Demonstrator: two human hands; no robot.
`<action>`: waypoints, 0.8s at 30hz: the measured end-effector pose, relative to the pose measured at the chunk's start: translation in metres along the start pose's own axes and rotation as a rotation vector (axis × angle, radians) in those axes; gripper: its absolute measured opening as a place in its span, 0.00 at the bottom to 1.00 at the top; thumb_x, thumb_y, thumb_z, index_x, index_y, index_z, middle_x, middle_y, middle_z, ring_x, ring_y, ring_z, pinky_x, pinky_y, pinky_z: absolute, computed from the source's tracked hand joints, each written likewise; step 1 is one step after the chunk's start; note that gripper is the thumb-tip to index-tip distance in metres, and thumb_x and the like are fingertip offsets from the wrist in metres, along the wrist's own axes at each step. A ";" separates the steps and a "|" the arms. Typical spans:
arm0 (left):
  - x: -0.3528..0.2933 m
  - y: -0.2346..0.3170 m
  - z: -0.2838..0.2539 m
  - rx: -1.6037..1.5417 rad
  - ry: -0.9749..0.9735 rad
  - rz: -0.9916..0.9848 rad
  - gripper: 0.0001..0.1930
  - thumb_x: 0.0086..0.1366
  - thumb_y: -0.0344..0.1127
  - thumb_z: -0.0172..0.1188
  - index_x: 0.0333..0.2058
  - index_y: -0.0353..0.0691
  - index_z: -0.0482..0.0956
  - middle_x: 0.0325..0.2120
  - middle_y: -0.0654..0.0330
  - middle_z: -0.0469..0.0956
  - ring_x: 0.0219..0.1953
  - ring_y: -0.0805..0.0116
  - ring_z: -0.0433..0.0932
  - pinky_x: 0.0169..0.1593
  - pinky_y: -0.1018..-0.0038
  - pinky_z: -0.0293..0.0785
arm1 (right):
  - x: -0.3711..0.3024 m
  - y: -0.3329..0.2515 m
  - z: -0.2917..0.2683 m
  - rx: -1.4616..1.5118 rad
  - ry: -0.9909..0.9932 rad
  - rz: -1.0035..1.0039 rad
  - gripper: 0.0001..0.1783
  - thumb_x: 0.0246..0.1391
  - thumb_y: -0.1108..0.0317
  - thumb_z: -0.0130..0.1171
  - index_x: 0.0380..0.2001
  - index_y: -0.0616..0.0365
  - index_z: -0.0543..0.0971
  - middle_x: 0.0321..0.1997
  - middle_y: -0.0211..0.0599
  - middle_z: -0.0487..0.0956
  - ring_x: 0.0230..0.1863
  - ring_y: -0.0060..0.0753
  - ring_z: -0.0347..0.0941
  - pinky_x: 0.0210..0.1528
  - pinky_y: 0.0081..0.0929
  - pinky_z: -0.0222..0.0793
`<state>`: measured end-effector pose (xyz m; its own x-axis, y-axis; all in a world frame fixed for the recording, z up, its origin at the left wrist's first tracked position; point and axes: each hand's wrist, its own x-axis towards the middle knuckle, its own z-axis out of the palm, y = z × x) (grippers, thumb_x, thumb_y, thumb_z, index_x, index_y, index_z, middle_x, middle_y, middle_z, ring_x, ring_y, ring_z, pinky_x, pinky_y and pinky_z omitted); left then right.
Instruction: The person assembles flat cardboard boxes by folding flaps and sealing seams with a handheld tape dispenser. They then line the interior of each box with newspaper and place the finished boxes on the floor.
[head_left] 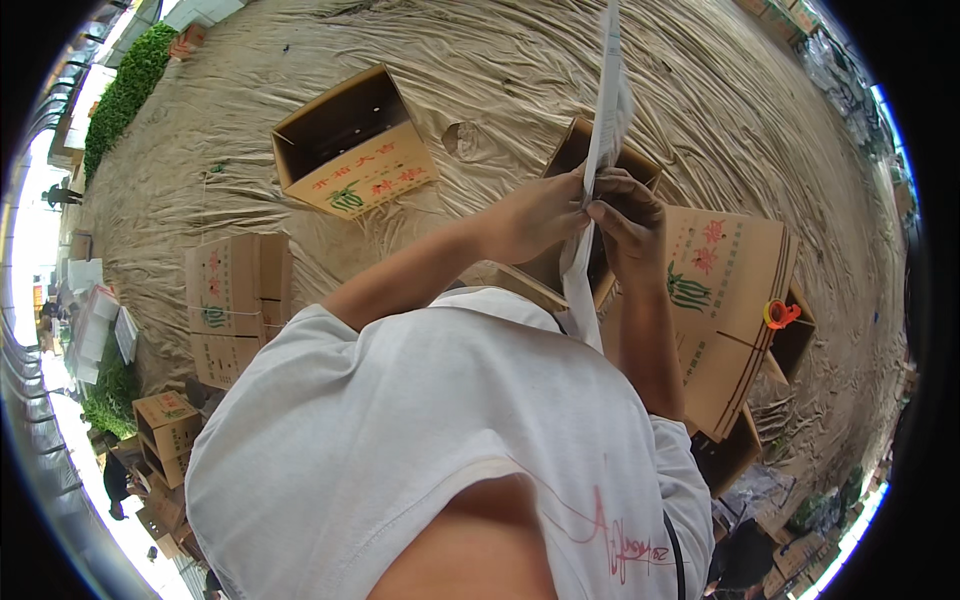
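Observation:
My left hand (540,212) and my right hand (633,218) meet in front of my chest, fingers closed on a thin white plastic sheet (605,110). The sheet is seen nearly edge-on. It rises above the hands, and a narrower strip hangs below them toward my shirt. Beneath the hands stands an open cardboard box (640,172), partly hidden by the hands and the sheet. Just right of my right forearm lies a stack of flattened cardboard boxes (735,290), with an orange-red tape dispenser (780,315) at its right edge.
Another open cardboard box (375,170) stands ahead to the left on a wrinkled tan ground sheet (480,60). Tied flattened cartons (225,340) lie to my left. More boxes (165,425) and green produce (125,90) are along the left edge; clear plastic (835,75) lies far right.

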<state>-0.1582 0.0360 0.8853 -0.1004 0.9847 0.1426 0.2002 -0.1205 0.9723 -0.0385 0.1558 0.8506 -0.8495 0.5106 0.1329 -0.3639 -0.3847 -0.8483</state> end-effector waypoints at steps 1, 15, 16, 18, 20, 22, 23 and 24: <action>0.000 -0.002 0.001 0.065 0.027 0.040 0.22 0.64 0.29 0.45 0.57 0.34 0.60 0.40 0.54 0.73 0.41 0.69 0.71 0.44 0.72 0.69 | 0.000 0.002 -0.003 -0.019 0.010 0.001 0.13 0.43 0.82 0.63 0.35 0.68 0.77 0.35 0.33 0.77 0.38 0.23 0.72 0.44 0.20 0.70; 0.001 -0.015 0.019 -0.759 0.326 -0.049 0.09 0.62 0.31 0.57 0.39 0.34 0.74 0.34 0.61 0.78 0.37 0.75 0.74 0.43 0.75 0.70 | -0.007 -0.005 -0.005 -0.436 0.145 -0.058 0.12 0.46 0.77 0.63 0.36 0.67 0.76 0.35 0.36 0.78 0.37 0.20 0.73 0.39 0.14 0.68; 0.000 -0.024 0.018 -0.805 0.321 -0.044 0.09 0.61 0.32 0.58 0.38 0.34 0.75 0.34 0.61 0.78 0.37 0.74 0.74 0.42 0.75 0.70 | -0.007 -0.006 -0.002 -0.379 0.144 -0.060 0.12 0.46 0.78 0.63 0.36 0.67 0.76 0.35 0.36 0.78 0.36 0.20 0.73 0.39 0.15 0.68; -0.002 -0.050 0.013 -0.902 0.303 -0.030 0.09 0.60 0.32 0.59 0.37 0.33 0.76 0.34 0.60 0.78 0.36 0.73 0.74 0.42 0.76 0.70 | -0.007 -0.011 0.008 -0.272 0.146 -0.067 0.13 0.45 0.78 0.64 0.36 0.66 0.75 0.34 0.35 0.78 0.35 0.19 0.73 0.39 0.15 0.68; -0.001 -0.060 0.017 -0.871 0.379 -0.042 0.11 0.59 0.35 0.61 0.35 0.32 0.77 0.30 0.62 0.77 0.30 0.77 0.73 0.35 0.81 0.69 | -0.009 -0.008 0.005 -0.281 0.129 -0.055 0.14 0.45 0.79 0.64 0.37 0.65 0.75 0.33 0.34 0.78 0.34 0.19 0.73 0.38 0.15 0.68; -0.001 -0.060 0.018 -0.849 0.425 -0.097 0.11 0.59 0.36 0.62 0.34 0.32 0.78 0.27 0.63 0.77 0.27 0.80 0.73 0.30 0.83 0.69 | -0.010 -0.004 0.003 -0.283 0.133 -0.040 0.15 0.44 0.80 0.64 0.37 0.65 0.74 0.33 0.34 0.78 0.34 0.20 0.73 0.38 0.15 0.69; 0.000 -0.051 0.018 -0.843 0.432 -0.146 0.11 0.59 0.35 0.62 0.33 0.31 0.78 0.27 0.63 0.77 0.26 0.80 0.72 0.29 0.83 0.69 | -0.011 -0.002 0.004 -0.281 0.146 -0.031 0.15 0.44 0.80 0.64 0.37 0.65 0.74 0.33 0.33 0.78 0.34 0.20 0.73 0.38 0.16 0.69; -0.001 -0.047 0.017 -0.836 0.439 -0.195 0.10 0.59 0.35 0.61 0.32 0.31 0.79 0.27 0.63 0.78 0.25 0.80 0.72 0.29 0.83 0.69 | -0.012 -0.001 0.004 -0.279 0.159 -0.023 0.15 0.44 0.80 0.65 0.37 0.64 0.73 0.33 0.33 0.78 0.34 0.20 0.73 0.38 0.16 0.69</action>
<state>-0.1506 0.0431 0.8365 -0.4480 0.8824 -0.1436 -0.6006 -0.1781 0.7794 -0.0294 0.1469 0.8520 -0.7638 0.6391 0.0905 -0.2451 -0.1575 -0.9566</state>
